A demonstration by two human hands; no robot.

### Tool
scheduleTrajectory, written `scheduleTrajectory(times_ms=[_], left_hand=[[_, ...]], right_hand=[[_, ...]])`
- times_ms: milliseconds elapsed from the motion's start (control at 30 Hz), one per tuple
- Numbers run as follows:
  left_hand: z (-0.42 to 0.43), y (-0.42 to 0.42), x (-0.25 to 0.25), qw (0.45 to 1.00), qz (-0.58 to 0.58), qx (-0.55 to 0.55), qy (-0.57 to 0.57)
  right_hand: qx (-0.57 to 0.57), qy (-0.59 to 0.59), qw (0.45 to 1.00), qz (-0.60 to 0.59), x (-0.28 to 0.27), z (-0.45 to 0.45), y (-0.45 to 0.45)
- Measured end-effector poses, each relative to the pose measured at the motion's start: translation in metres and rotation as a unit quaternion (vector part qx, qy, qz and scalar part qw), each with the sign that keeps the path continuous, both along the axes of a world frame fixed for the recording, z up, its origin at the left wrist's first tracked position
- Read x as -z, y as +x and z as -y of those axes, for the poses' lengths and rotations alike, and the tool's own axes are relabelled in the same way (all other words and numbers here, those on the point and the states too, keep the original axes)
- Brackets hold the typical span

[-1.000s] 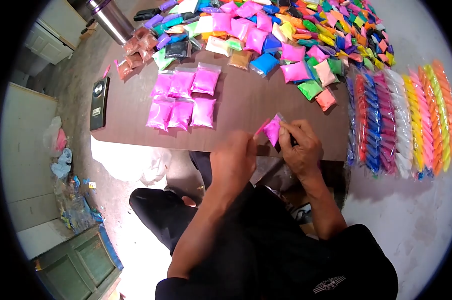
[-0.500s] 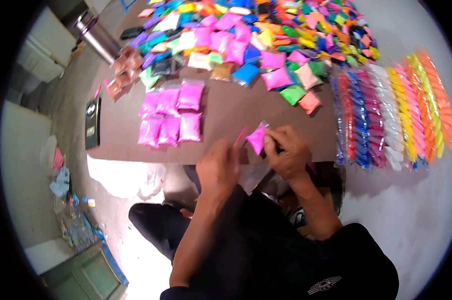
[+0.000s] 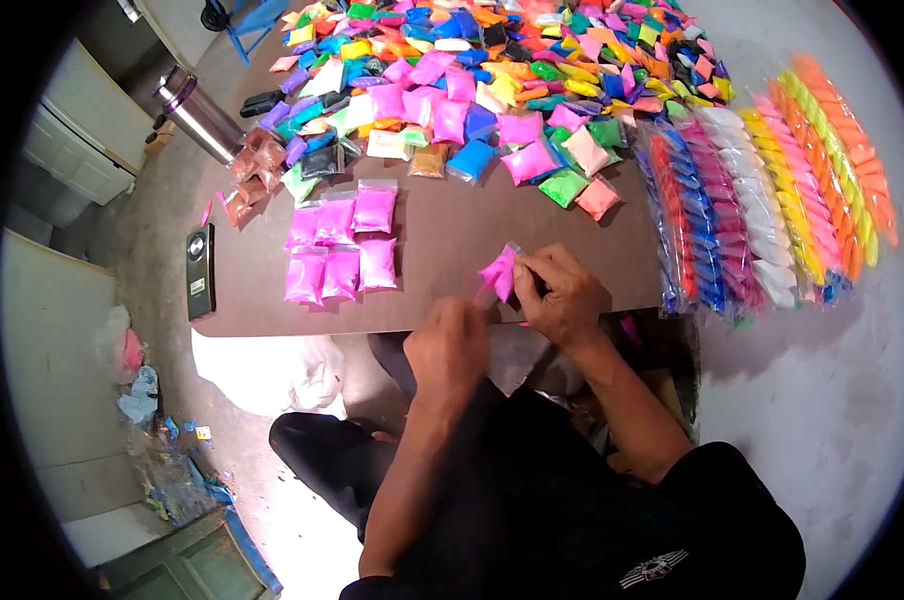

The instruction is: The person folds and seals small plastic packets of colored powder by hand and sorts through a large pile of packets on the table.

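Observed small pink packet [image 3: 497, 275] above table [image 3: 442, 215], near its front edge, pinched at upper corner between thumb and fingertips of right hand [image 3: 560, 295]. Found left hand [image 3: 450, 345] just beside packet's lower end, fingers curled inward; cannot tell, owing to blur, whether gripping anything. Noted six pink packets [image 3: 340, 272] in two rows of three, left of small packet. Recorded phone [image 3: 201, 272] at table's left edge, steel flask [image 3: 202, 118] beside brown packets [image 3: 257, 170], heap of coloured packets [image 3: 450, 118] farther back, and clear-wrapped coloured rolls [image 3: 767, 200] at right.
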State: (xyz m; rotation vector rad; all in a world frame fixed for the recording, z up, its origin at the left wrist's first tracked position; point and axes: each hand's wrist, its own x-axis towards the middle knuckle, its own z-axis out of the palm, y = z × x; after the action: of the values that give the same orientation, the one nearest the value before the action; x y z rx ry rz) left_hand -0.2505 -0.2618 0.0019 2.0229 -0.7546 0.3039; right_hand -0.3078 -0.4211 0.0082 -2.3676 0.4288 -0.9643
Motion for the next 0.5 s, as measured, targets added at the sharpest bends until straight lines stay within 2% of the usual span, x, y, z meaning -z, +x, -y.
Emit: scheduleTrajectory(times_ms=[67, 100, 200, 467, 500], left_hand=[[-0.005, 0.007, 0.002, 0.992, 0.012, -0.069, 0.103], [-0.009, 0.011, 0.001, 0.992, 0.016, -0.068, 0.103], [-0.017, 0.016, -0.001, 0.997, 0.049, -0.039, 0.055], [-0.022, 0.01, -0.023, 0.999, -0.021, 0.008, -0.033], [-0.022, 0.012, -0.023, 1.0, -0.018, 0.006, -0.014]], right_hand=[[-0.001, 0.0, 1.0, 0.004, -0.001, 0.001, 0.0], [-0.004, -0.004, 1.0, 0.003, -0.001, 0.002, -0.001], [-0.008, -0.003, 1.0, 0.012, 0.0, 0.002, 0.0], [-0.001, -0.035, 0.999, 0.001, -0.002, 0.004, -0.008], [-0.003, -0.033, 0.999, -0.001, -0.004, 0.003, -0.008]])
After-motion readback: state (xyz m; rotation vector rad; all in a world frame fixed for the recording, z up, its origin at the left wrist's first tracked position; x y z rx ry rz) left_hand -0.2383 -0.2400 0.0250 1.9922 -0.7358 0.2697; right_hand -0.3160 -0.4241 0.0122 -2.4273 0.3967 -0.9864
